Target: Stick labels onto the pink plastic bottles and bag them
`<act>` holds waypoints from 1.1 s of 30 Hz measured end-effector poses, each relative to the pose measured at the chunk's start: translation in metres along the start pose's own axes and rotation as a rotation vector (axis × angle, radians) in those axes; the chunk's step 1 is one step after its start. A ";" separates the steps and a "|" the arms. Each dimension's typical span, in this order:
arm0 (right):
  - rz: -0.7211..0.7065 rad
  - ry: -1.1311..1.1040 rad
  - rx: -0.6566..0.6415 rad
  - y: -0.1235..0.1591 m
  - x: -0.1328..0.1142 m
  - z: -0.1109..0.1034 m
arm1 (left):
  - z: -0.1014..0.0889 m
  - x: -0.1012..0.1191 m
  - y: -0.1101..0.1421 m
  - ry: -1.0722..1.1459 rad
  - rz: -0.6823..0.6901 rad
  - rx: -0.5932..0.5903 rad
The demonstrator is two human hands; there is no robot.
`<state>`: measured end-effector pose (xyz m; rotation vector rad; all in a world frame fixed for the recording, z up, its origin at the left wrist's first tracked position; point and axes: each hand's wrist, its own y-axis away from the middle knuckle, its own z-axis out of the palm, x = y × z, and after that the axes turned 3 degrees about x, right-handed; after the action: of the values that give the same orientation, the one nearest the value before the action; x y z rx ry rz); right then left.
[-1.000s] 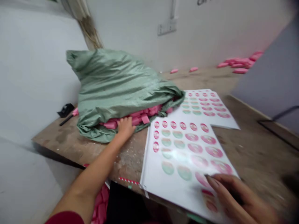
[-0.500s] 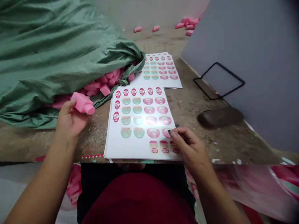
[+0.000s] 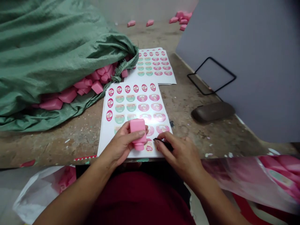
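Far left on the desk [image 3: 180, 100], a green sack [image 3: 58, 56], cut off by the picture's edge, with pink bottles [image 3: 67, 94] showing at its mouth, the rest hidden under folds. Below, a white bag [image 3: 30, 193], contents blurred. Next, a front label sheet [image 3: 105, 137] and, above its lower middle, the left hand [image 3: 122, 142] clamped on a single bottle [image 3: 137, 127]: long axis pointing toward the body, neck end nearest; contact with the sheet, cannot tell. Just right of this bottle, partly covered by it, a BABY label [image 3: 149, 147], squeezed between both hands. Farther back, rear sheets [image 3: 145, 80], partly under the sack. Then the right hand [image 3: 179, 150], thumb and forefinger pinched on a dark thin object [image 3: 169, 145], tip just beside that label; too little visible to identify. Farther right, a brown case [image 3: 212, 112], a black wire frame [image 3: 222, 67] and a grey panel [image 3: 246, 37], cut off.
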<state>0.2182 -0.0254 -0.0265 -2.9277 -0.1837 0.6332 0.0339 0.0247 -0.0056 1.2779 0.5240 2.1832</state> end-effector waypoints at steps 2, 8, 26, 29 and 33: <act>-0.023 0.022 0.018 -0.001 -0.001 0.001 | -0.001 0.002 0.000 0.008 -0.001 0.003; -0.055 0.107 0.061 -0.001 -0.007 0.001 | -0.001 0.004 0.002 0.019 0.001 -0.015; -0.020 0.071 0.037 -0.003 -0.003 0.002 | -0.010 0.004 -0.003 0.185 -0.028 -0.021; -0.057 0.116 0.024 -0.004 -0.005 0.004 | -0.011 0.003 -0.004 0.203 -0.005 -0.015; -0.018 0.081 0.045 -0.007 -0.007 0.006 | -0.011 0.001 -0.003 0.191 0.015 -0.032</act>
<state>0.2085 -0.0186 -0.0274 -2.8988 -0.1845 0.5080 0.0251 0.0272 -0.0119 1.0658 0.5530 2.3301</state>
